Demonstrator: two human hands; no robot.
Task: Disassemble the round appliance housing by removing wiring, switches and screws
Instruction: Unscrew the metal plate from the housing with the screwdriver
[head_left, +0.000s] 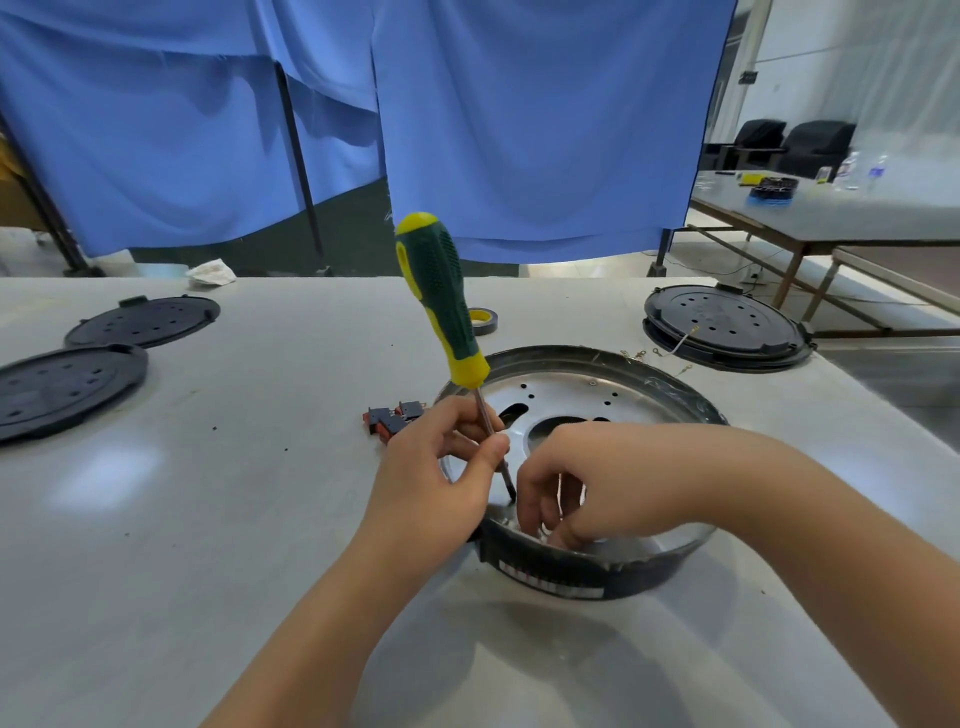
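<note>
Black covers number three; left hand (441, 457) pinches one screwdriver (441, 301), right hand (576, 483) curls inside one housing (649, 566), contents unclear.

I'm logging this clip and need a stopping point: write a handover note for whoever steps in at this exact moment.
Left hand: pinches the shaft of the green-and-yellow screwdriver, tip down inside the round housing near its front wall.
Right hand: fingers curled down into the housing beside the tip; what they hold is hidden.
Done: red-and-black switches lie on the table left of the housing; loose ring-terminal wires lie behind it.
Left: the fastener under the tip, then any remaining screws.
</note>
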